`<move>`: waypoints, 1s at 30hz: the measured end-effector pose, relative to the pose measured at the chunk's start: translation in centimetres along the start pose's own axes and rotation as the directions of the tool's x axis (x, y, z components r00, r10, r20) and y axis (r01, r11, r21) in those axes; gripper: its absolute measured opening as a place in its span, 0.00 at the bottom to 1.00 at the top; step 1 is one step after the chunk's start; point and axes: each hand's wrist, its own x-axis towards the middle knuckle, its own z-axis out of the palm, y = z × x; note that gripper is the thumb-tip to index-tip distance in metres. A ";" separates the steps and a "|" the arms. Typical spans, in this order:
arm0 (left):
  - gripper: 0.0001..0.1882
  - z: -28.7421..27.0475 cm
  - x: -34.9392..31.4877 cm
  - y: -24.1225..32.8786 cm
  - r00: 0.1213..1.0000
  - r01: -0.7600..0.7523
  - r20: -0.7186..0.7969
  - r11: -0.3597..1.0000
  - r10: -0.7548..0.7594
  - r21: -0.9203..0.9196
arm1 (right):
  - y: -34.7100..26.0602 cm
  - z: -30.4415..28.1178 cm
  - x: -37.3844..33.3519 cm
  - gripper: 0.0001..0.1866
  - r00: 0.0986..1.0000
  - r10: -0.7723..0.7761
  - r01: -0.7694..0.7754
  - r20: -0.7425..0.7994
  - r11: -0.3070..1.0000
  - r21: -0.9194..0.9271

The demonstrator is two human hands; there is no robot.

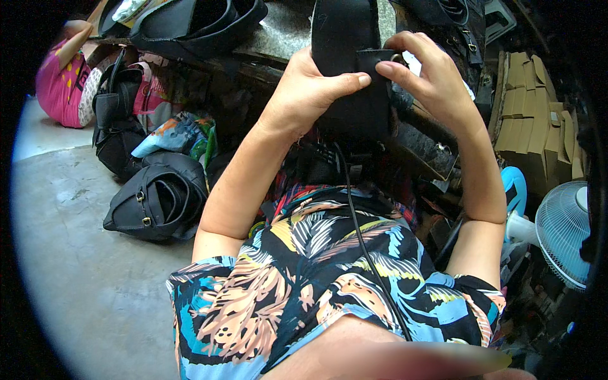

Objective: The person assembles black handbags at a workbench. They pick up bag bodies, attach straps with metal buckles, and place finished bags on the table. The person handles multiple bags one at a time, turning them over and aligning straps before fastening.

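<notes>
Over the front edge of the worktable, both hands hold up a long black leather-like panel [345, 28]. My left hand [310, 88] grips its left side, thumb lying across the front and fingers hidden behind. At the panel's right edge, my right hand [430, 76] pinches a short black tab [373, 60] between thumb and fingers. A small round metal piece [397, 58] shows by those fingertips; whether it is a ring or a snap I cannot tell. The panel's lower end hangs dark above my lap.
A black bag piece [196, 25] lies on the speckled worktable [285, 31]. Black bundled bag parts with buckles [158, 196] rest on the floor at left, near a person in pink [63, 88]. Flattened cardboard [525, 120] and a fan [563, 234] stand right. A cable [358, 221] hangs before me.
</notes>
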 end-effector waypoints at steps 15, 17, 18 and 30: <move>0.16 -1.6 0.8 0.1 0.993 0.100 -0.032 0.970 -0.110 -0.220 | 3.3 1.6 2.0 0.18 0.953 0.058 -0.169 0.296 0.915 0.366; 0.16 -1.4 0.8 0.2 0.991 0.116 -0.038 0.965 -0.128 -0.237 | 2.9 1.7 2.1 0.18 0.963 0.034 -0.135 0.268 0.920 0.367; 0.16 -1.2 0.7 0.2 0.992 0.110 -0.036 0.965 -0.122 -0.236 | 2.7 1.8 2.1 0.18 0.965 0.026 -0.126 0.259 0.918 0.377; 0.13 -0.7 -0.2 -0.3 0.999 0.025 -0.044 0.996 -0.028 -0.081 | 0.3 1.2 1.3 0.19 0.985 0.033 -0.097 0.167 0.914 0.395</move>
